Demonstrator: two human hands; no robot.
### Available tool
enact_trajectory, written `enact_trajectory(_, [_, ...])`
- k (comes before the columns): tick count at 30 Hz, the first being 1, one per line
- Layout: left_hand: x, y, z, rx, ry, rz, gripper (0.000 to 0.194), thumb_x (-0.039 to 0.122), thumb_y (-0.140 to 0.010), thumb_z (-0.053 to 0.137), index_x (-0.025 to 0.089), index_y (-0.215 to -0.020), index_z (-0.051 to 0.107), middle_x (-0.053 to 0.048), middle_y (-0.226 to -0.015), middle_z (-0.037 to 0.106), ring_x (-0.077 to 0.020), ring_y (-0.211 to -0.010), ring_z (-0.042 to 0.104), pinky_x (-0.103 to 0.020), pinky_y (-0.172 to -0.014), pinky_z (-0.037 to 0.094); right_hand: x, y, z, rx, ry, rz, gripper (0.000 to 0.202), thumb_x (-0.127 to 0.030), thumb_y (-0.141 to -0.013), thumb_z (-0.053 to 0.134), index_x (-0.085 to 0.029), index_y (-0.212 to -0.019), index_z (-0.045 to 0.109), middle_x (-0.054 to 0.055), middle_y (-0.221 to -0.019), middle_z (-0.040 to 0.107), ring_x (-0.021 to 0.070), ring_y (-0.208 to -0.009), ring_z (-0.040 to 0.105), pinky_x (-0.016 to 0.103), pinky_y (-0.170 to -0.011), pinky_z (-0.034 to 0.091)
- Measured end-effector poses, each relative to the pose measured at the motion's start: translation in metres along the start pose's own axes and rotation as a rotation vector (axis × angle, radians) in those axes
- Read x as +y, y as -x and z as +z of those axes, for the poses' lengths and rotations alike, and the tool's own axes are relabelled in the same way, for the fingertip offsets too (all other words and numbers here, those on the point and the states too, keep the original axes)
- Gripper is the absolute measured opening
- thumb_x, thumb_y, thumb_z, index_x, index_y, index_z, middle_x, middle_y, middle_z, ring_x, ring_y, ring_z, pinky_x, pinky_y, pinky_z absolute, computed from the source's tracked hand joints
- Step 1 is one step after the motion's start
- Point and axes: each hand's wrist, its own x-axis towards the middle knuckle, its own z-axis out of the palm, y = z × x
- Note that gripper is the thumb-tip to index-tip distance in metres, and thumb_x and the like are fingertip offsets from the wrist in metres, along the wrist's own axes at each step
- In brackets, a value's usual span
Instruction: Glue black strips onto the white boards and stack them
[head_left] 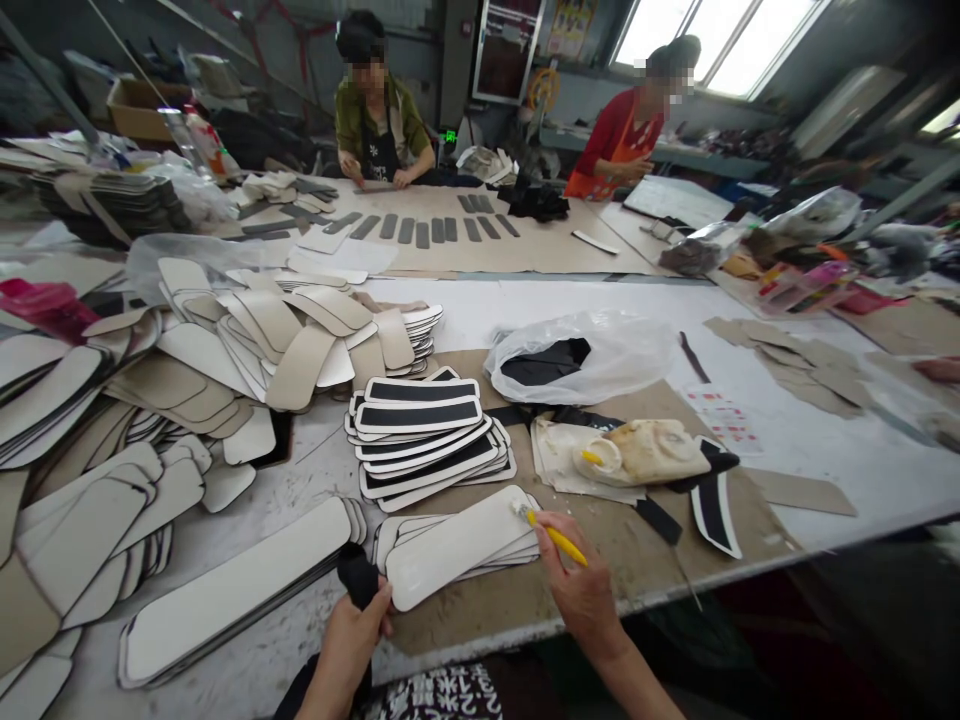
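Observation:
My right hand [583, 590] grips a yellow-handled brush [564, 545], its pale bristles at the right end of a white rounded panel [457, 555]. This panel lies tilted on top of a small stack of similar panels. In my left hand [351, 640], a piece of black fabric [358, 574] is pinched beside the panel's lower left end. Behind the panel rises a pile of white panels with black strips [424, 450] on them. Off to the right, a stained cream plastic bottle [652, 450] lies on its side with a cut opening.
A long stack of white panels [240, 590] and heaps of beige panels [247, 340] cover the left side. A clear plastic bag [622, 350] holds black pieces. One strip-bearing panel [716, 510] lies near the table edge. Two people [382, 120] work across the table.

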Motion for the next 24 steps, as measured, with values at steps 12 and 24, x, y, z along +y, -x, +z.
enact_trajectory(12, [0.031, 0.018, -0.014, 0.184, -0.280, 0.062, 0.043, 0.058, -0.068, 0.047, 0.019, -0.051, 0.051, -0.004, -0.046, 0.050, -0.0217, -0.053, 0.049, -0.031, -0.056, 0.032, -0.001, -0.019, -0.031, 0.031, 0.050, 0.056, 0.025, -0.039, -0.086, 0.042, -0.019, -0.086, 0.057, 0.008, -0.085, 0.061, 0.0224, -0.085, 0.056, 0.038, -0.080, 0.044])
enact_trajectory(24, [0.103, 0.080, 0.037, -0.456, 0.341, 0.039, 0.044, 0.053, -0.075, 0.054, 0.011, -0.088, 0.056, -0.008, -0.066, 0.063, -0.0118, -0.048, 0.048, -0.024, -0.048, 0.031, -0.076, -0.030, 0.006, -0.672, -0.594, 0.289, 0.019, -0.038, -0.078, 0.055, -0.020, -0.073, 0.054, -0.004, -0.058, 0.052, 0.0116, -0.055, 0.048, 0.022, -0.054, 0.038])
